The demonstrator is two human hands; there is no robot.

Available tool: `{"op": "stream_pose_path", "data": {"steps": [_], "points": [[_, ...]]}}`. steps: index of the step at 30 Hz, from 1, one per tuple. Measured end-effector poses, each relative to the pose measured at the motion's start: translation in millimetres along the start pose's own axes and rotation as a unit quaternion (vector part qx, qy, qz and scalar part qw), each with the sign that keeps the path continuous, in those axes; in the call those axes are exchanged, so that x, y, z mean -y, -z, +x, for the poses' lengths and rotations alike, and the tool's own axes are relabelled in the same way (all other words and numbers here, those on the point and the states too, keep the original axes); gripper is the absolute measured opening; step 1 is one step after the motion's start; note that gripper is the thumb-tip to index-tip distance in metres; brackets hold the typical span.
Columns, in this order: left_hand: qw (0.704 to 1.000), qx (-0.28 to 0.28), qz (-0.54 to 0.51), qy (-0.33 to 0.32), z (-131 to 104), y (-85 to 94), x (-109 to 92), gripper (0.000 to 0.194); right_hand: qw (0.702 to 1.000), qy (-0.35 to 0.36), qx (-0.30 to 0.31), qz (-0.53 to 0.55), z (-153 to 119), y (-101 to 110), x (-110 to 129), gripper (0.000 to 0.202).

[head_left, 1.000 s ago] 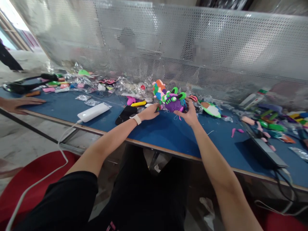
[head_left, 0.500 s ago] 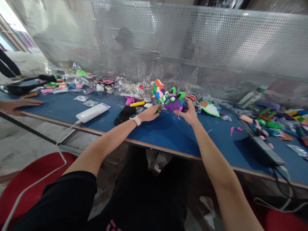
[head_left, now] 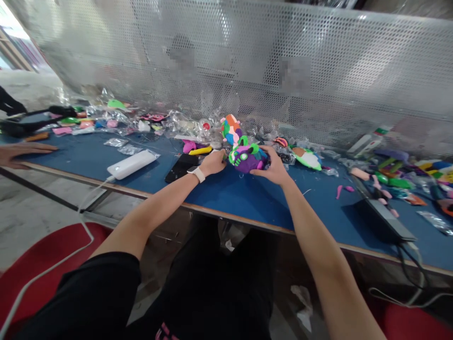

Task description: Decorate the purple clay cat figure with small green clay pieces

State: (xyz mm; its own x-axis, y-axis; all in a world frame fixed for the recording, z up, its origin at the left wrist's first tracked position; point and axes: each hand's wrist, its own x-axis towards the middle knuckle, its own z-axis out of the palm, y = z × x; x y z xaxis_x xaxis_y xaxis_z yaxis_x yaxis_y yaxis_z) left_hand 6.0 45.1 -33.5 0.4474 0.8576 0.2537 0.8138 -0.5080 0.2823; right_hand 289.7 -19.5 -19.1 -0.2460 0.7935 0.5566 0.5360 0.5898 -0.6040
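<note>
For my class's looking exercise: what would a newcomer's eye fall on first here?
Probably the purple-green figure, held in the right hand near the middle of the view. Next, the white box on the blue table, left of centre, and the red seat at lower left.

Blue tabletop (head_left: 240,203), perforated metal screen (head_left: 230,56) along back edge. Plastic wrappers (head_left: 189,123) strewn before screen. White power bank (head_left: 132,165) near front edge, left part; white cable (head_left: 26,288) trailing from it past red seat (head_left: 38,257). Black phone (head_left: 179,168) between power bank and tabletop middle; yellow stick (head_left: 200,151) just behind phone. Dark box (head_left: 384,224) by front edge, right part. Two pink bits (head_left: 339,191) nearby, farther from front edge.
</note>
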Motion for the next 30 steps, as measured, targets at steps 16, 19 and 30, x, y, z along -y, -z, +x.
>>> {"op": "stream_pose_path", "data": {"steps": [16, 19, 30], "points": [[0.998, -0.018, -0.066, 0.006, 9, 1.5, 19, 0.025, 0.991, 0.005, 0.133, 0.021, 0, -12, 7, 0.099], [0.996, -0.017, -0.084, 0.008, 10, 0.0, 23, 0.026, 0.987, -0.023, 0.154, 0.04, -2, 1, 6, 0.102], [0.977, 0.033, -0.212, 0.015, 11, 3.8, 18, 0.018, 0.975, -0.102, 0.188, 0.056, -4, 12, -14, 0.096]]}}
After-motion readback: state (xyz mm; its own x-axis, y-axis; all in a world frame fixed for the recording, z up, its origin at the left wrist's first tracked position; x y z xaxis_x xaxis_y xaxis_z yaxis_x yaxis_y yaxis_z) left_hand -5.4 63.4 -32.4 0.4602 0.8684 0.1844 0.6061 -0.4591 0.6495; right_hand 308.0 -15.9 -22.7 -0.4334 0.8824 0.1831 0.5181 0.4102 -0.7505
